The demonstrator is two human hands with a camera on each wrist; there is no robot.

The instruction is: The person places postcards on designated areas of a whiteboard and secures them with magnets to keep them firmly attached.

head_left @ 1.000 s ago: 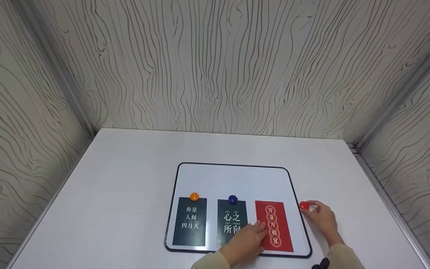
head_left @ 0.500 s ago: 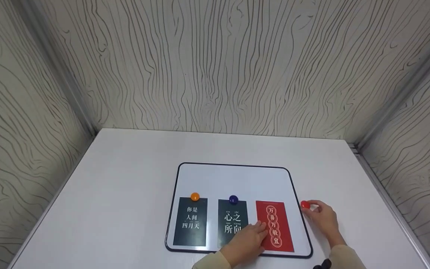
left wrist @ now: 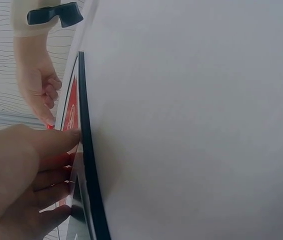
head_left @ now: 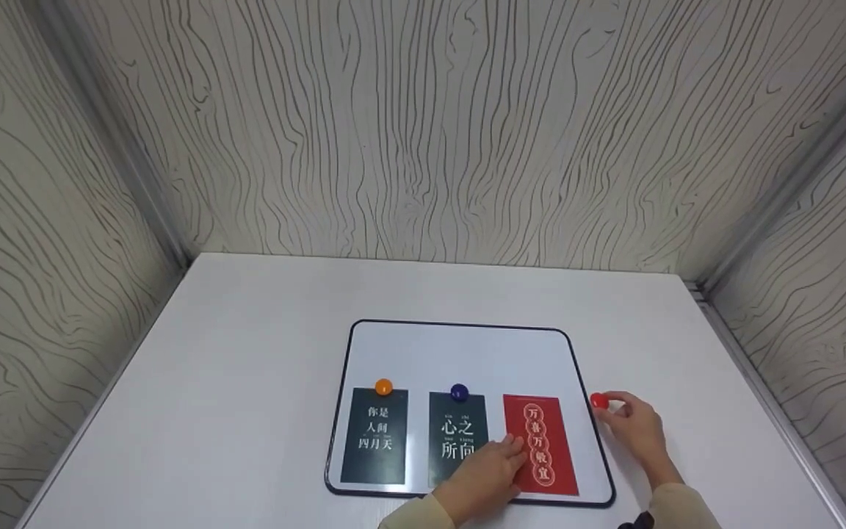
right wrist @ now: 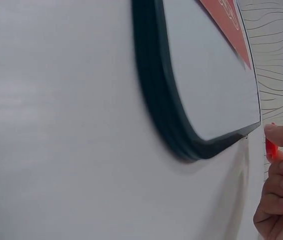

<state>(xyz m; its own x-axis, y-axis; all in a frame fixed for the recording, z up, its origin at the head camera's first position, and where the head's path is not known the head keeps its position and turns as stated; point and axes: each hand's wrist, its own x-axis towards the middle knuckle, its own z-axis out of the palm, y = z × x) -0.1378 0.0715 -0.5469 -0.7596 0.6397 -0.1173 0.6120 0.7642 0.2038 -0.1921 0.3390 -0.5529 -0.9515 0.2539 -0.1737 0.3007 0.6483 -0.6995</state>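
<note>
A framed whiteboard (head_left: pixel 460 353) lies on the white table. On its right part is a red card (head_left: pixel 544 459) with pale lettering. The spread fingers of my left hand (head_left: pixel 483 476) rest on this card's left side; that hand also covers a corner of the middle dark green card (head_left: pixel 441 411). Just past the board's right edge, my right hand (head_left: pixel 640 433) pinches a round red magnet (head_left: pixel 599 401) between thumb and finger. In the right wrist view the red magnet (right wrist: pixel 270 150) shows partly behind the fingertips.
An orange magnet (head_left: pixel 383 386) sits at the top edge of the left dark green card (head_left: pixel 374 466). A dark blue magnet (head_left: pixel 459 392) sits likewise on the middle card. Patterned panels (head_left: pixel 423 147) rise behind the table and at both sides.
The right hand and its red magnet have shifted very slightly toward the back. My left hand stays on the red card.
</note>
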